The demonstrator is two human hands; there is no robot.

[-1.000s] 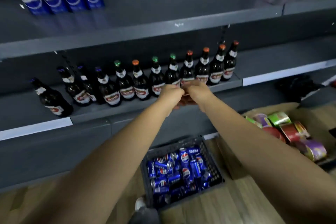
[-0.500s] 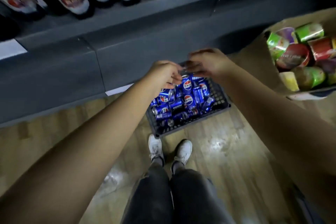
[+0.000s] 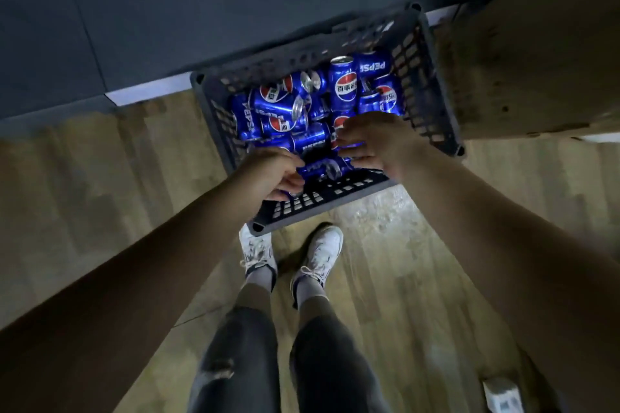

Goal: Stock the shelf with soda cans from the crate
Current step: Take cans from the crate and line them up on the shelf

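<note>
Both arms extended straight down over the dark plastic crate (image 3: 432, 84) on the wood floor (image 3: 100, 178), by the grey shelf base (image 3: 167, 10). Blue Pepsi cans (image 3: 345, 87) are piled loose in the crate, most on their sides. Left hand (image 3: 271, 176) at the near wall, palm down, fingers curled beside a lying can (image 3: 322, 168); can't tell if it grips it. Right hand (image 3: 374, 141) is over the pile, fingers spread and loosely bent, holding nothing. White sneakers (image 3: 322, 251) just behind the crate, cardboard box (image 3: 536, 43) on the right.
</note>
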